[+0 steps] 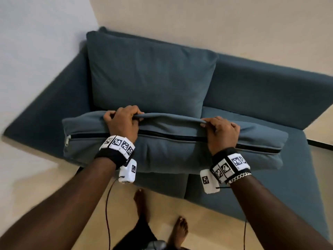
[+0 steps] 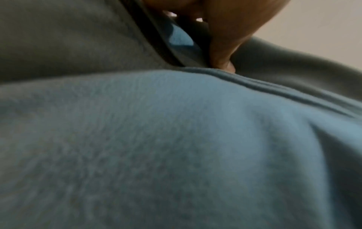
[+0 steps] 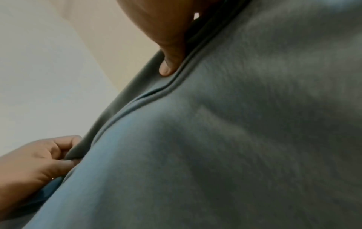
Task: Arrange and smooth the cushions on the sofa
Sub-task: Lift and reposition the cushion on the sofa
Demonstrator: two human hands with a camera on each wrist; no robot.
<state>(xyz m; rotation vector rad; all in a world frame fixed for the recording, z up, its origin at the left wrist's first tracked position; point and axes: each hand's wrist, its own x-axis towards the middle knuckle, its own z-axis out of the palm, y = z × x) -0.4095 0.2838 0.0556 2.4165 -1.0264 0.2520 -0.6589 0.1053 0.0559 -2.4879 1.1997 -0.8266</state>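
A long blue-grey cushion (image 1: 173, 147) with a dark zip along its side is held up over the front of the sofa (image 1: 270, 98). My left hand (image 1: 122, 121) grips a fold of its cover along the top edge, left of centre. My right hand (image 1: 221, 129) grips the same fold further right. In the left wrist view the thumb (image 2: 225, 46) presses into the cushion (image 2: 176, 139) beside the zip. The right wrist view shows my right thumb (image 3: 168, 62) on the seam of the cushion (image 3: 235, 139), and my left hand (image 3: 39, 159) pinching the fabric. A second cushion (image 1: 149, 76) leans upright against the sofa's back.
The sofa stands in a corner, with a pale wall (image 1: 36, 42) on the left and another behind. Its right seat (image 1: 281, 177) is bare. My bare feet (image 1: 180, 231) stand on the light floor just before the sofa's front edge.
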